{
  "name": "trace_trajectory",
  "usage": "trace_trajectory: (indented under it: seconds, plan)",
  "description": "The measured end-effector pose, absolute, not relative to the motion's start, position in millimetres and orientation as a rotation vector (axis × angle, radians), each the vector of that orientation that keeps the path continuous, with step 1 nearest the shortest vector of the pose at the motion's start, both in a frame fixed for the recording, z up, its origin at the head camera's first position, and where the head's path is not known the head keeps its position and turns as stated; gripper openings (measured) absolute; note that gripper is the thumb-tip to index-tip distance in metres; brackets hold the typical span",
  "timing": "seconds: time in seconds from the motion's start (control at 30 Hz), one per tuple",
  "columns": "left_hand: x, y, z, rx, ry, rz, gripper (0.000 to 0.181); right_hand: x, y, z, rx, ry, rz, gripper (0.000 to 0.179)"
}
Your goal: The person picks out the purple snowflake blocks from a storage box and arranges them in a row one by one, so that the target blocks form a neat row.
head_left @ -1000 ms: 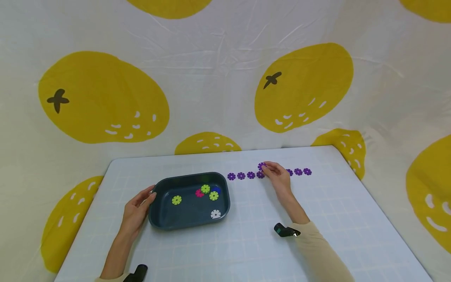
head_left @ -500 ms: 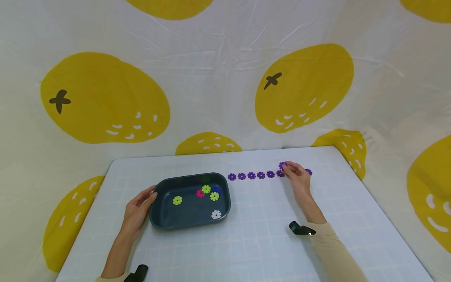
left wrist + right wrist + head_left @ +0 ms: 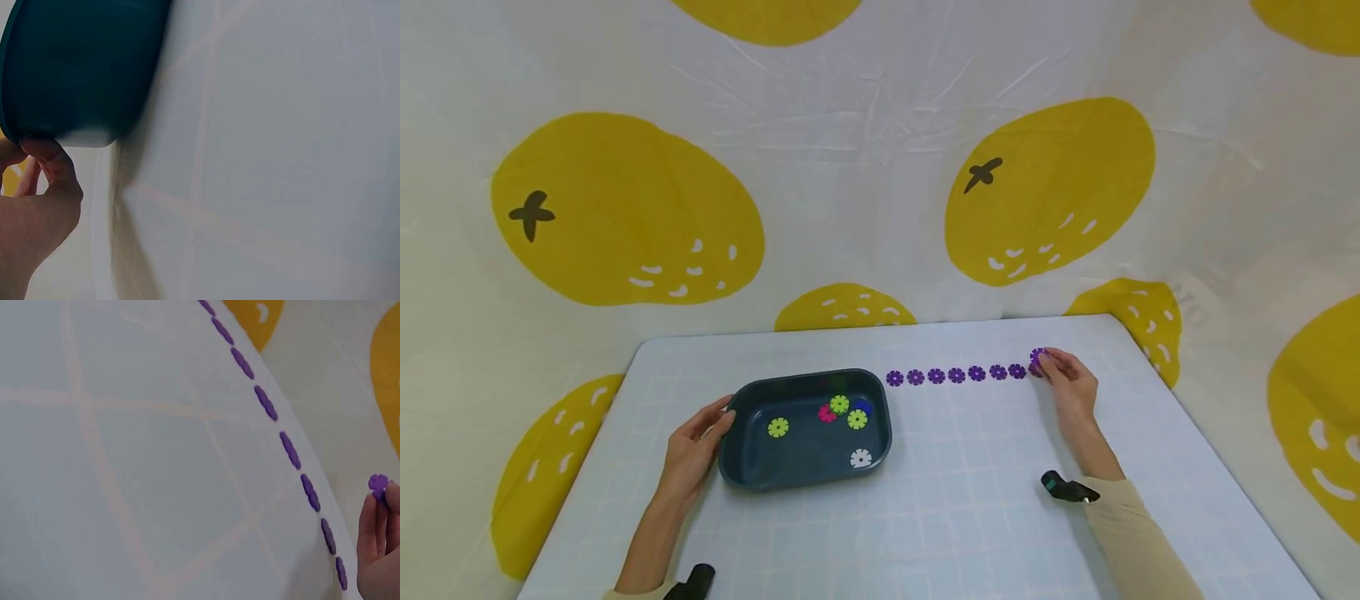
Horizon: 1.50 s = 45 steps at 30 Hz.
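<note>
My left hand (image 3: 687, 454) grips the left rim of a dark teal tray (image 3: 805, 468), thumb on the rim, as the left wrist view also shows. In the tray lie a few flower-shaped snowflake discs: yellow-green ones, a pink disc (image 3: 827, 413), a blue disc (image 3: 866, 407) and a white disc (image 3: 861, 457). My right hand (image 3: 1075, 392) pinches a purple snowflake disc (image 3: 377, 484) between thumb and fingers. It is at the right end of a row of several purple snowflake discs (image 3: 956, 376), and overlaps the last one in the head view.
The white table (image 3: 970, 517) has a faint grid pattern, and its far edge runs just behind the row. Behind it hangs a white cloth (image 3: 865, 208) printed with large yellow fruit. Each wrist carries a small black camera (image 3: 1067, 487).
My right hand has moved rightward along the row with the purple snowflake disc, uncovering more of the row behind it. My left hand and the tray have stayed put.
</note>
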<state>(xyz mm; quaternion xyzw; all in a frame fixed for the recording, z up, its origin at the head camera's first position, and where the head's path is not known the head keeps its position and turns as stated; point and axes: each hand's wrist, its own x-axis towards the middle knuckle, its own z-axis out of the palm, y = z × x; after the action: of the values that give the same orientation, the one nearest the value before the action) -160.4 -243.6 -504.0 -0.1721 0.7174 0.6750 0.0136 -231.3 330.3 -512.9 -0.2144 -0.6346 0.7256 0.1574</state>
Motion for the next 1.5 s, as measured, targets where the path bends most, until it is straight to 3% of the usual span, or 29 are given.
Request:
trace_trajectory:
  seconds: [0.83, 1.2, 1.5]
  plan:
    - [-160, -245, -504, -0.507, 2.240, 2.090, 0.061, -225, 392, -520, -0.882, -1.860, 1.933, 0.034]
    - [-160, -244, -504, -0.526, 2.229, 2.100, 0.061, -238, 404, -529, -0.873, -2.290, 1.528, 0.033]
    - [-161, -245, -506, -0.532, 2.211, 2.127, 0.061, -243, 404, -529, -0.697, -2.520, 1.218, 0.033]
